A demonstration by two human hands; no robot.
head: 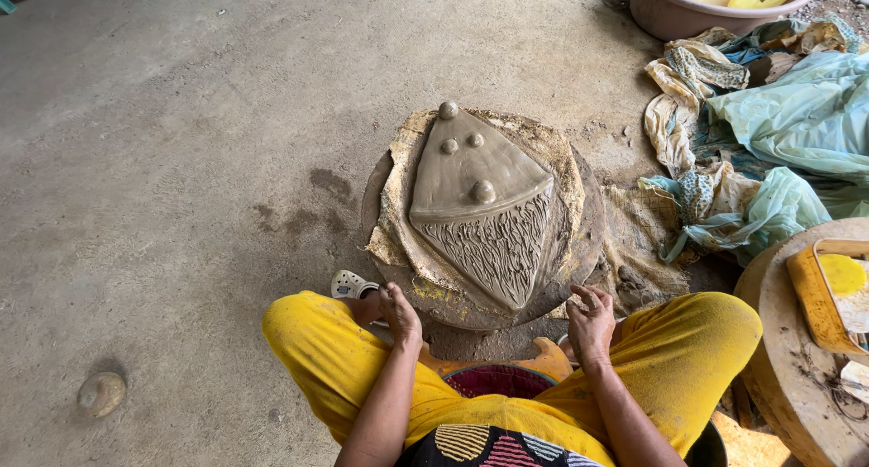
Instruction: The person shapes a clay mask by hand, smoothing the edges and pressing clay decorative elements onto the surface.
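Observation:
A grey wet clay slab [482, 206], roughly triangular, lies on a stained cloth over a round turntable [579, 250] on the floor. Its upper half is smooth with several small clay balls [482, 192] stuck on; its lower half is scored with wavy lines. My left hand [399, 311] rests at the near left rim of the turntable, fingers loosely curled, holding nothing. My right hand [590, 320] hovers at the near right rim, fingers spread, holding nothing. My knees in yellow trousers [317, 340] flank the wheel.
Crumpled cloths and pale green plastic sheets [778, 132] lie at the right. A pink basin [697, 5] with a yellow cup stands top right. A round wooden board with a yellow tray [828, 295] sits at the right edge. A stone [100, 393] lies lower left.

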